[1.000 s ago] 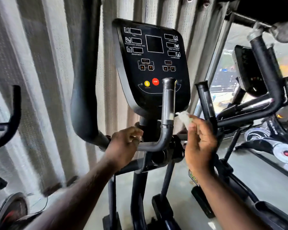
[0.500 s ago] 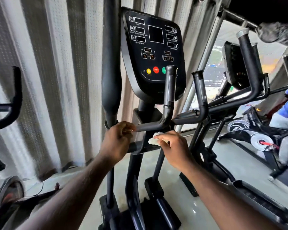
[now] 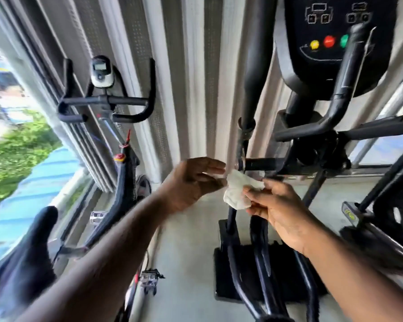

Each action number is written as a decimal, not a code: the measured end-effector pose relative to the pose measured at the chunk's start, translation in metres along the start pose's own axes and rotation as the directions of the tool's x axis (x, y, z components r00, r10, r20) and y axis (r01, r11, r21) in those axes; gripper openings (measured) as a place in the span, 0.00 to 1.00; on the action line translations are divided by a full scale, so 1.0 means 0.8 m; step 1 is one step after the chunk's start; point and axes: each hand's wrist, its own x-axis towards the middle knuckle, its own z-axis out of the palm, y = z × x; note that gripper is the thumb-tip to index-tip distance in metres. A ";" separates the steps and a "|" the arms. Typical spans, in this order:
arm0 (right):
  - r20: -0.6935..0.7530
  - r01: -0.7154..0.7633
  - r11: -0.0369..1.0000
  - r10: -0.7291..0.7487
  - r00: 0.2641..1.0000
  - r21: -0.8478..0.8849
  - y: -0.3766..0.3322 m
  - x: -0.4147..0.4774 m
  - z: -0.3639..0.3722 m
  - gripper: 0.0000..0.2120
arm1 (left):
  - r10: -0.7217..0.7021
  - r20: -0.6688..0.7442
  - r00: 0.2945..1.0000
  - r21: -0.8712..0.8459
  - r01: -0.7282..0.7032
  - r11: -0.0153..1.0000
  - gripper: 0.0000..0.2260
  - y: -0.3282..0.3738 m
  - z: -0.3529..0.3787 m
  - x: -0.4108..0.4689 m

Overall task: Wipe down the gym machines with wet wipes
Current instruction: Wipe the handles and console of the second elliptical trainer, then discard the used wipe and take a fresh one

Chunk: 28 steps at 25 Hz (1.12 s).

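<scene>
Right grip [image 3: 277, 212] pinches wipe [image 3: 236, 192], left grip [image 3: 194, 182] its edge.

Ribbed grey wall [image 3: 196, 77]; pale floor [image 3: 186, 240]; daylit window [image 3: 16, 145] left.

Pale grey floor [image 3: 186, 263] here, smooth, with a dull sheen, and planted flat on it is the elliptical base [image 3: 223, 275], a black slab with dark rails running up out of it. Left of the elliptical base stands the exercise bike [image 3: 123, 187], its frame leaning up and one pedal [image 3: 149, 278] hanging just clear of the floor; exactly where the bike meets the ground is hidden. Right of the elliptical base sits a second machine [image 3: 382, 228], low and blurred, with a yellow-green label at its near end. Beyond the elliptical base, bare floor runs back to the foot of the vertical blinds [image 3: 163, 112].
</scene>
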 end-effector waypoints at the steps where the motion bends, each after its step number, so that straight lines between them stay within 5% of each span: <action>1: 0.045 -0.009 1.000 0.009 0.999 -0.021 0.016 -0.002 0.020 0.19 | -0.045 -0.047 0.998 -0.012 0.045 0.999 0.21 -0.005 -0.011 -0.029; 8: 0.459 -0.142 0.987 0.159 0.874 -0.071 0.109 -0.086 0.162 0.11 | -0.259 -0.388 0.885 -0.004 0.280 0.960 0.13 -0.039 -0.050 -0.275; 13: 0.730 -0.256 0.963 0.235 0.642 -0.085 0.129 -0.188 0.279 0.09 | -0.272 -0.694 0.666 -0.025 0.355 0.934 0.07 -0.032 -0.070 -0.466; 18: 0.860 -0.309 0.941 0.271 0.432 -0.141 0.146 -0.258 0.359 0.21 | -0.288 -0.801 0.524 -0.116 0.337 0.935 0.05 -0.024 -0.084 -0.593; 24: 0.832 -0.268 0.938 0.323 0.451 -0.219 0.159 -0.316 0.409 0.22 | -0.308 -0.834 0.458 -0.287 0.116 0.951 0.08 -0.020 -0.105 -0.671; 28: 0.801 -0.290 0.925 0.361 0.477 -0.244 0.152 -0.344 0.409 0.14 | -0.301 -0.795 0.527 -0.330 0.041 0.943 0.04 -0.033 -0.116 -0.667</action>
